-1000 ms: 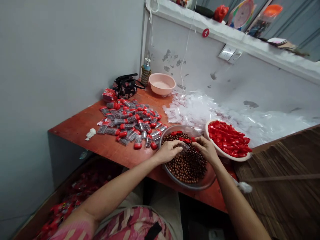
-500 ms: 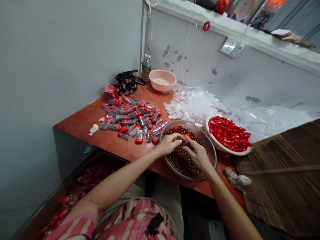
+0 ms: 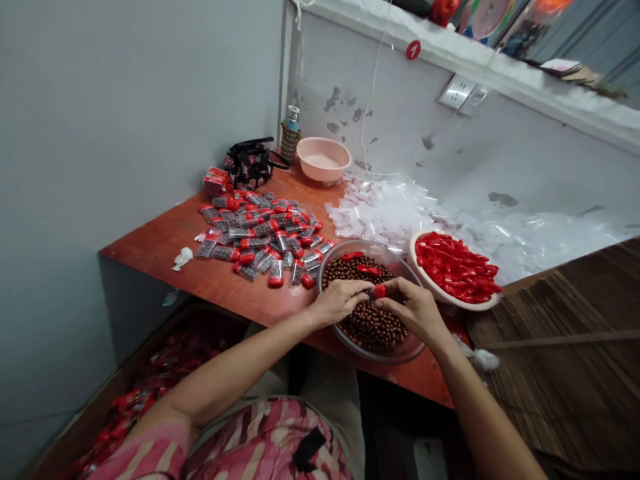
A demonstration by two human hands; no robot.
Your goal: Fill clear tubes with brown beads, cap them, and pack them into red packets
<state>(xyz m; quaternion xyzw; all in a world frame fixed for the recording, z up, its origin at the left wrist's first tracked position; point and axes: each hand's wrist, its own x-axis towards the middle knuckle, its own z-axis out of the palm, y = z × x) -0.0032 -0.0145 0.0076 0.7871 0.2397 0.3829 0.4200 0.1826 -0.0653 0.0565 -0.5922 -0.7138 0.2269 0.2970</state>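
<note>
Head view, now: glass bowl (image 3: 385,250) at the near edge of a red-painted wooden table (image 3: 160,257), filled with dark brown beads (image 3: 373,330), with 2 loose red caps (image 3: 369,269) lying on them toward 12 o'clock. Both bare hands over the bowl, fingers curled inward. Right hand (image 3: 413,310): thumb and forefinger nearly closed, pinching a small red cap (image 3: 381,291) at the bowl's centre. Left hand (image 3: 340,301): fingers gently curved, tips just beside that cap; any hold hidden, so impossible to tell. At 10 o'clock from the bowl, a loose heap of clear packets (image 3: 260,243), each with beads inside and red at one end. At 2 o'clock, just beside the bowl, a white dish (image 3: 450,303) piled with red caps (image 3: 453,267). At 12 o'clock, a wide spread of empty clear bags (image 3: 385,213). At 7 o'clock, below the table, a box (image 3: 125,413) of red items, too dim to identify. Judged progress: many packets apparently filled and capped; plenty of beads, caps and bags left.
</note>
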